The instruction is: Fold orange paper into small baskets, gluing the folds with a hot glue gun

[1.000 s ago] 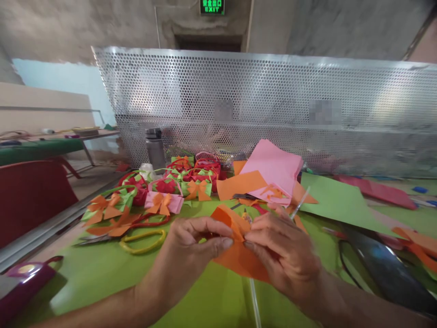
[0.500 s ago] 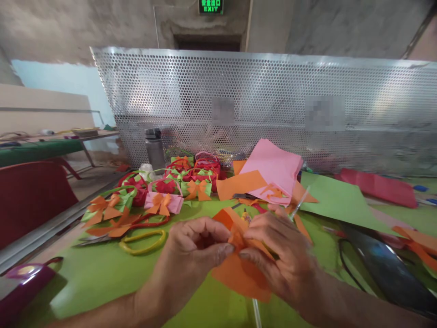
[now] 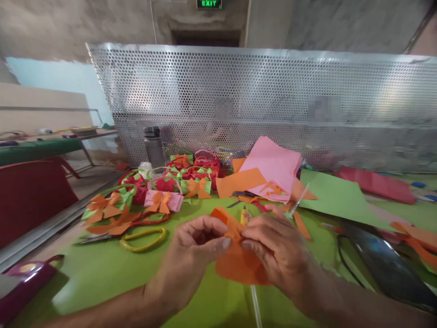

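Note:
An orange paper piece [image 3: 239, 266], gathered at its middle, hangs over the green tabletop [image 3: 112, 282]. My left hand [image 3: 194, 246] pinches it from the left with thumb and fingers. From the right, my right hand [image 3: 273, 241] grips the same paper, the fingertips close to those of my left hand. Just behind the paper stands the tip of a yellow bottle or tube [image 3: 245, 216]. Under the paper's lower edge a thin clear stick [image 3: 255, 305] points toward me.
Left are scissors with red and yellow handles [image 3: 143, 240], small paper baskets with bows [image 3: 164, 200] and a purple tool [image 3: 25, 282]. Behind lie pink sheets [image 3: 271, 164] and a green sheet [image 3: 341, 198]. A dark phone-like device [image 3: 385, 264] lies right, a bottle [image 3: 154, 148] stands back left.
The orange paper's lower part has lifted slightly and turned in my fingers. Both hands keep their pinch, and more of the yellow bottle or tube shows behind them.

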Demonstrator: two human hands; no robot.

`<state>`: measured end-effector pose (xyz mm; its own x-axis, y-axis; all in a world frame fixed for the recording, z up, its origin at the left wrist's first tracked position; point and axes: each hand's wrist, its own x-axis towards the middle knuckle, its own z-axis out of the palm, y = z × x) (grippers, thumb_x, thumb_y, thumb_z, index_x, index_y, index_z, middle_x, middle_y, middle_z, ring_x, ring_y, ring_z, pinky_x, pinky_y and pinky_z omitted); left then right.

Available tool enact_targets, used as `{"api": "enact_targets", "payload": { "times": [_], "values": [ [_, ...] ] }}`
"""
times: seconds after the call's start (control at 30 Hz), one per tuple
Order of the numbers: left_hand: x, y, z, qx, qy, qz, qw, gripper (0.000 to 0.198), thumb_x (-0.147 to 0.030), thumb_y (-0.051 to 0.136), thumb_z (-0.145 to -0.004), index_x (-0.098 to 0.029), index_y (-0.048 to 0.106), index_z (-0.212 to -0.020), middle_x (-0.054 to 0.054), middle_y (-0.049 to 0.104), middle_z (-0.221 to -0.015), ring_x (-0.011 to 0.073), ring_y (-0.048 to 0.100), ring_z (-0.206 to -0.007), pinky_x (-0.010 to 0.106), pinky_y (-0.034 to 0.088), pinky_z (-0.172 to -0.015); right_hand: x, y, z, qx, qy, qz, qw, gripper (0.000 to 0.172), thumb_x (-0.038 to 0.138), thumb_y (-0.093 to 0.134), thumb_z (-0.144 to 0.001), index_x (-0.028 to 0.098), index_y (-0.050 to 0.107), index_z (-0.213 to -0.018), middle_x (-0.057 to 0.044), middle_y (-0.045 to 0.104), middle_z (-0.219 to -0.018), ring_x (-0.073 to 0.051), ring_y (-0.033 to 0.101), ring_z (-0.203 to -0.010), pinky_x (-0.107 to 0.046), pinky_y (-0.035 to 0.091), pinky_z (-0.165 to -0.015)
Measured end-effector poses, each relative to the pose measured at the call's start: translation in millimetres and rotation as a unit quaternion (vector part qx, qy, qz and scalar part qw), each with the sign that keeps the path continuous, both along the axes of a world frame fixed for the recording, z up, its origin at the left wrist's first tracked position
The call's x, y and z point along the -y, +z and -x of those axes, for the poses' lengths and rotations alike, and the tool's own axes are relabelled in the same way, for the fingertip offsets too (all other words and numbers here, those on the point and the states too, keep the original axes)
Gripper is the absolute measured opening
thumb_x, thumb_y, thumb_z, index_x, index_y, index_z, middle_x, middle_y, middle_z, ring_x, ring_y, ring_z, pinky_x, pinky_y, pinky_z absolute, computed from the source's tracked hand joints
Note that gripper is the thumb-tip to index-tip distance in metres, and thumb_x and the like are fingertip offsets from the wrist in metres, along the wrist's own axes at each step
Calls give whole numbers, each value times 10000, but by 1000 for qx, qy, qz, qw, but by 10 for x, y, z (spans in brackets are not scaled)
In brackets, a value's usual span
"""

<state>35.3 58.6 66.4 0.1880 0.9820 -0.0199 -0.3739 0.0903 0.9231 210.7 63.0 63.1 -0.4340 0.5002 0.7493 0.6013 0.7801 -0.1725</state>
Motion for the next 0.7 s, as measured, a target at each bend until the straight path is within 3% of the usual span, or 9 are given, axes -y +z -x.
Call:
{"api": "enact_targets", "payload": {
  "times": [0.17, 0.4, 0.57, 0.7],
  "values": [
    [13, 17, -44, 5, 8, 62, 998, 269, -160, 791, -525, -162, 604, -718, -22, 608, -657, 80, 533, -564, 181, 385, -525, -4, -12, 22, 6, -7, 0, 1000, 151, 131, 466, -878, 198, 527, -758, 33, 608, -675, -127, 550, -667, -356, 301, -842],
    [13, 13, -29, 13, -6, 57, 998, 282, -186, 778, -576, -174, 570, -767, -30, 575, -714, 75, 533, -589, 180, 395, -541, 27, -39, 21, 57, -46, 7, 997, 209, 116, 381, -885, 211, 484, -730, 36, 563, -657, -136, 523, -644, -389, 259, -911],
    [-2, -19, -6, 11, -69, 74, 995, 265, -352, 720, -672, -134, 569, -678, -17, 547, -614, 60, 482, -502, 174, 385, -492, 25, -35, 4, 87, -48, -5, 995, 206, 98, 366, -885, 210, 488, -762, 31, 558, -681, -143, 533, -663, -439, 194, -969],
    [-23, -34, 5, -35, -68, 103, 992, 252, -347, 729, -646, -137, 590, -662, -19, 550, -585, 68, 472, -489, 182, 373, -483, 35, -38, 3, 105, -46, 7, 993, 207, 78, 365, -874, 203, 485, -761, 23, 550, -686, -150, 530, -689, -449, 167, -984]
  ]
}}
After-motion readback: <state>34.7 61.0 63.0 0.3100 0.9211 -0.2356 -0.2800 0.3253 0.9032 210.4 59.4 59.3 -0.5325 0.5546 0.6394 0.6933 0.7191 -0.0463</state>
